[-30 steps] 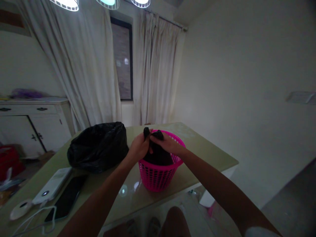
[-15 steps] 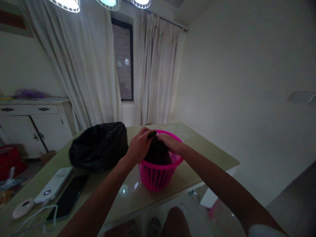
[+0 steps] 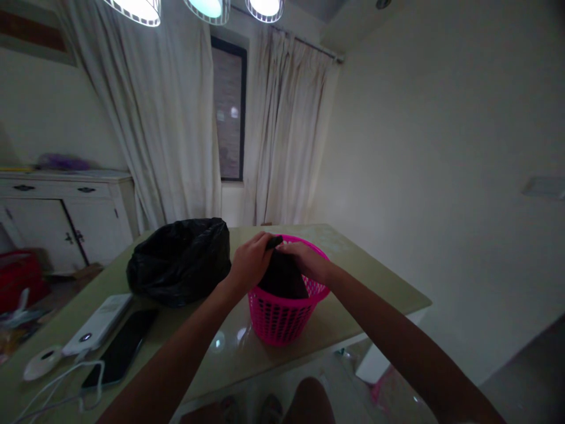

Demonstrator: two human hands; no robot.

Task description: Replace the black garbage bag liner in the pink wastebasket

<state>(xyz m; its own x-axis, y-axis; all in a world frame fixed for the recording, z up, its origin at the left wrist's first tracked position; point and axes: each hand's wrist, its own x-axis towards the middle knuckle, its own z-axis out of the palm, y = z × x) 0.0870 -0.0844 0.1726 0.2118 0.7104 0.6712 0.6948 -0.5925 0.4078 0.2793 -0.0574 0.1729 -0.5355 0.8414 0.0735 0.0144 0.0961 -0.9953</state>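
Note:
A pink plastic basket [image 3: 282,321] with holes in its wall stands upright near the table's front edge. Inside it, rising to the rim, is a dark piece of cloth [image 3: 285,278]; its exact kind I cannot make out. My left hand [image 3: 252,259] is closed on a bunched upper end of this cloth above the basket's left rim. From the right, my right hand [image 3: 306,259] reaches over the rim, its fingers closed on the cloth and partly hidden by it. Left of the basket sits a bulging black plastic bag [image 3: 179,262], apart from both hands.
On the table's [image 3: 379,294] left side lie a white power bank [image 3: 99,323], a black phone [image 3: 121,347], a small white round device [image 3: 43,362] and a white cable [image 3: 66,377]. A white cabinet [image 3: 66,218] stands behind at left; a wall [image 3: 419,147] rises on the right.
Both hands stay at the top of the dark cloth, with only a slight shift of the fingers. The whole view has tilted a little; the basket and bag stand where they were.

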